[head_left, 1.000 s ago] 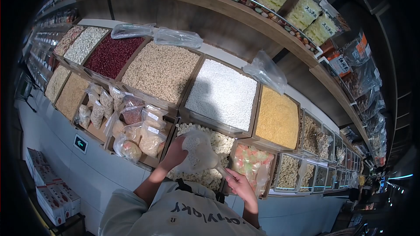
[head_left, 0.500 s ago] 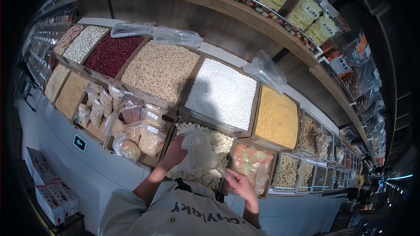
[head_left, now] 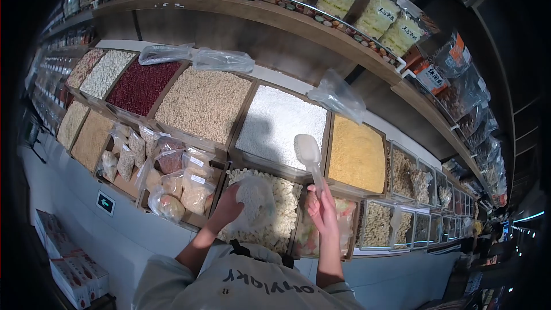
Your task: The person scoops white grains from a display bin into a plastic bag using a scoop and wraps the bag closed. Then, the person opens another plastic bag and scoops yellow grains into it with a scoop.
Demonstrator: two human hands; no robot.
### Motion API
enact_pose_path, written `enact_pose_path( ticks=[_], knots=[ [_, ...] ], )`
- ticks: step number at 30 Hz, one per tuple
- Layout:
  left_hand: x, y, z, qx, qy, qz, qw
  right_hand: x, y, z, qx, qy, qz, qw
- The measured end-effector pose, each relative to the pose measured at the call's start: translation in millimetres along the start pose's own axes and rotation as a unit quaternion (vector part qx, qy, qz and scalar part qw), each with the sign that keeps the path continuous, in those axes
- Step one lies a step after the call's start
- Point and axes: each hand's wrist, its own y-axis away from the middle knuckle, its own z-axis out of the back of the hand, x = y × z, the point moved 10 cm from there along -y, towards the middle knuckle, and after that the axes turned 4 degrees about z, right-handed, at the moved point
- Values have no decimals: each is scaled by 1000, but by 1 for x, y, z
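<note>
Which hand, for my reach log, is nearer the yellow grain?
Right. The right hand is in front and slightly left of the yellow grain; the left hand is farther left.

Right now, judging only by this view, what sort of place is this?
Probably a shop's bulk-food section: dark red beans and white grains lie loose in open bins, packaged foods line a shelf above, and the right hand holds a scoop.

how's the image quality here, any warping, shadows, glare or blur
Head view throughout: wide-angle distortion bows the wooden shelf into an arc, and the left edge fades to black; a shadow darkens the lower-left part of the brightly lit white grains; glints show on rumpled clear bags; the scoop reads clearly, the far right background is dark and indistinct.
</note>
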Motion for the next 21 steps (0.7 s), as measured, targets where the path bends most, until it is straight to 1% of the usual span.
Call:
enact_pose_path(
  ticks=[1,4,5,6,8,9,10,11,12,13,14,15,16,17,18,19,20,21],
  knots=[
    [-2,2,2,-3,-11,-2,1000,1,-4,-11,24,-19,16,999],
    [-14,9,12,-17,-24,1,1000,-12,-14,-21,45,-22,24,998],
    [-17,11,17,-25,-24,10,999,-21,-12,-20,27,-34,20,999],
    [-22,13,21,-26,-26,8,999,-35,-12,-12,30,-36,22,999],
    [-39,17,31,-43,-30,-36,998,-84,-15,18,24,-28,-43,998],
    [-45,20,35,-44,-31,-37,998,-98,-12,21,19,40,-67,997],
    [-45,23,35,-20,3,-3,1000,-107,-11,17,21,39,-66,997],
    [-41,25,32,4,37,32,999,-105,-11,12,48,270,-1,962],
    [-41,26,31,3,35,30,999,-104,-9,3,70,486,63,869],
    [-43,28,27,11,38,12,999,-106,-8,-9,110,563,141,807],
    [-46,30,25,20,41,-5,999,-115,-11,-7,108,561,142,808],
    [-49,32,24,22,39,-6,999,-111,-7,-23,112,633,244,726],
    [-56,34,21,40,66,-10,997,-110,1,-37,113,691,340,628],
    [-61,37,18,57,93,-13,994,-114,-3,-37,112,690,340,629],
    [-65,38,19,55,89,-15,994,-110,-9,-42,89,677,359,636],
    [-72,42,15,68,76,-35,994,-103,-13,-43,66,666,376,641],
    [-77,47,9,84,65,-54,993,-100,-15,-43,67,665,377,641],
    [-74,49,7,83,64,-54,993,-112,-32,-28,83,627,212,745]
  ],
)
